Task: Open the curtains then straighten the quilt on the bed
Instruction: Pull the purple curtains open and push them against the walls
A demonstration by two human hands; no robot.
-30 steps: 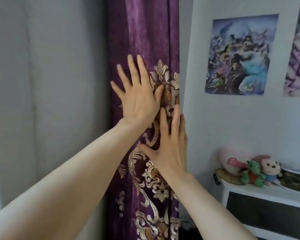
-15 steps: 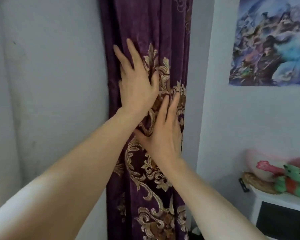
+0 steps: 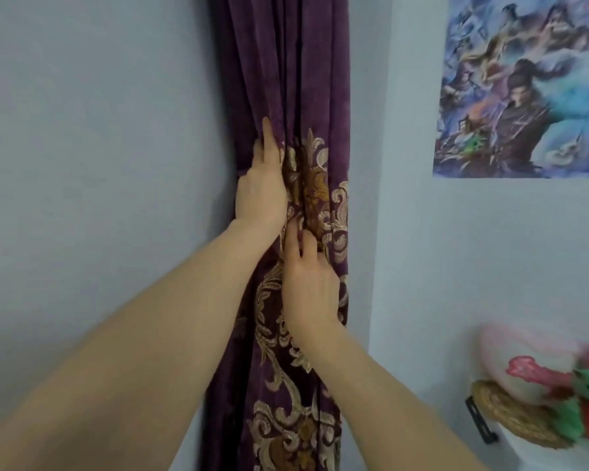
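- Both hands have gone from lying flat and spread on the cloth a second ago to digging into its folds; the view has also swung left and closer, so the shelf toys now sit at the lower right edge.
- Task object: the purple velvet curtain with gold embroidered scrollwork (image 3: 320,96) hangs bunched into a narrow column against the corner of the pale wall (image 3: 82,164), just left of the fantasy-art poster (image 3: 524,86). It looks already gathered to one side; the quilt and bed are not in view.
- Left hand (image 3: 262,192): upper of the two, fingers extended upward and tucked behind the curtain's left edge, thumb side against the front face. It holds a fold of curtain.
- Right hand (image 3: 310,277): directly below, fingers curled into the pleats at the embroidered band, pinching cloth; fingertips hidden in the folds.
- Judged step: compacting the gathered curtain toward the wall, near the end of the opening stage.
- Risk: released folds could spring back outward and spread, since nothing visible ties them.
- Risk: a hard downward tug could strain the hooks or rail above, which are out of frame.
- Risk: curled fingers could snag the raised gold thread.
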